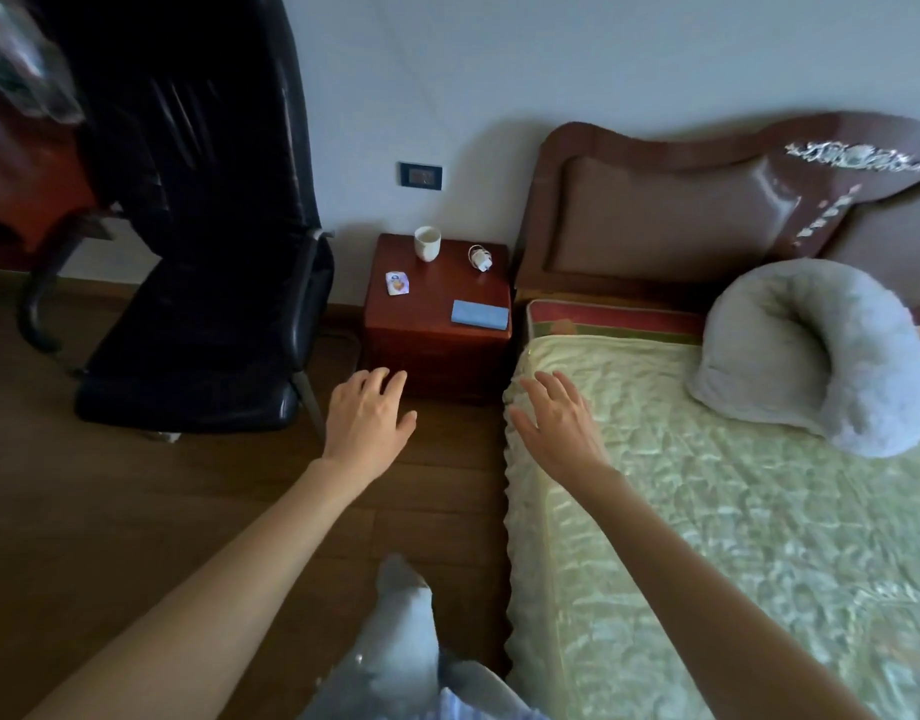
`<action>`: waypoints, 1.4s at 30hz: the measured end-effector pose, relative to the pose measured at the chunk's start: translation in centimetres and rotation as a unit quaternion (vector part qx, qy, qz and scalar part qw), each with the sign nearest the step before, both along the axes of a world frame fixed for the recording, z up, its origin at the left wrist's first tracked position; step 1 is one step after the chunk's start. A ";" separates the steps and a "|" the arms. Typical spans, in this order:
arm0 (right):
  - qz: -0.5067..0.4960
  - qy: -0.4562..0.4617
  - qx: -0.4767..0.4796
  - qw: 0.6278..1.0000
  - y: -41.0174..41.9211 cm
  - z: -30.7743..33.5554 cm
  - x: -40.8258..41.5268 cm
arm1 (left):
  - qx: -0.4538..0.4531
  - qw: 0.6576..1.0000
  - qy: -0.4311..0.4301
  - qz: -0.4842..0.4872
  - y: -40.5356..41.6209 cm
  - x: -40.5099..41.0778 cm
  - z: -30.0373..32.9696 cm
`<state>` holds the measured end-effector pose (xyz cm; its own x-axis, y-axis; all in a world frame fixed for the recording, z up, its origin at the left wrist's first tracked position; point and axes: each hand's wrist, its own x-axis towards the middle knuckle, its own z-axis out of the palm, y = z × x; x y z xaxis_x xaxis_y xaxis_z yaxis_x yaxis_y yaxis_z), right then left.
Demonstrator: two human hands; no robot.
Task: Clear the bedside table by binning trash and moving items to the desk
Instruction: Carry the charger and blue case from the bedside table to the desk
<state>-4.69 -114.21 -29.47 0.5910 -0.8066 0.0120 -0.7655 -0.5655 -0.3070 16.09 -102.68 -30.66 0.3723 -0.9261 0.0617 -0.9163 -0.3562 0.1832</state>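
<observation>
A small red-brown bedside table (437,298) stands against the wall between a chair and the bed. On it are a white cup (427,243) at the back left, a white charger with a coiled cord (481,258) at the back right, a small printed wrapper (398,283) at the left and a flat blue pack (480,314) at the front right. My left hand (368,418) reaches forward, fingers relaxed and empty, short of the table's front. My right hand (556,420) hovers over the bed's near corner, fingers spread, holding nothing.
A black office chair (203,324) stands left of the table. A red wooden desk (27,174) shows at the far left. The bed (733,537) with a grey curved pillow (821,350) fills the right. Wooden floor lies between them. My foot (403,621) is below.
</observation>
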 end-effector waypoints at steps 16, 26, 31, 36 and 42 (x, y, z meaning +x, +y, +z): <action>-0.024 0.017 0.042 0.999 -20.6 -4.4 13.5 | 0.032 0.999 0.008 -0.005 -20.6 13.5 -3.0; -0.018 0.006 0.053 0.998 -32.6 -9.2 18.0 | 0.086 0.996 0.031 -0.003 -32.2 17.9 -6.9; -0.013 -0.004 0.073 0.997 -39.4 -11.6 20.4 | 0.118 0.992 0.031 0.014 -39.2 19.2 -8.7; -0.008 0.000 0.096 0.995 -44.3 -15.0 21.9 | 0.136 0.990 0.040 0.009 -45.1 20.1 -10.8; -0.034 0.012 0.146 0.989 -47.0 -20.2 22.0 | 0.175 0.983 0.045 -0.022 -49.0 21.6 -15.0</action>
<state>17.30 -161.22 -49.67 0.5322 -0.8119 -0.2401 -0.8078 -0.4019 -0.4312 37.71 -151.71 -45.70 0.3203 -0.9003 -0.2946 -0.9181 -0.3717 0.1378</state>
